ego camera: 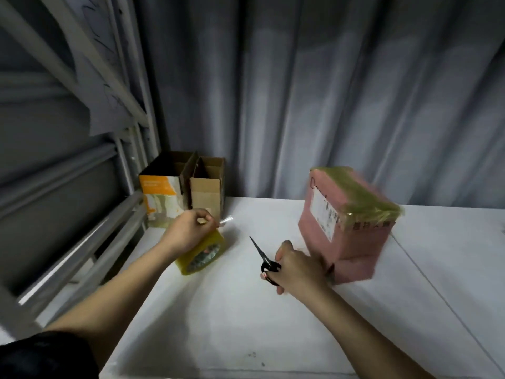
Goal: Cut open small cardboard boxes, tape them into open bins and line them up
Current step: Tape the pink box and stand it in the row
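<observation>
A pink cardboard box (352, 242) with yellowish tape over its top and a white label stands tilted on the white table (246, 324) at the right. My right hand (297, 266) grips black scissors (263, 258), blades pointing up and left, just left of the box. My left hand (188, 231) pinches a clear strip of tape (226, 220) and rests over a yellowish tape roll (202, 255). Two open-topped bins stand side by side at the back left: an orange-and-white one (159, 192) and a plain brown one (207, 190).
A grey metal bed frame (82, 242) runs along the table's left edge. A grey curtain (328, 91) hangs behind the table. A seam (437, 291) crosses the table surface at the right.
</observation>
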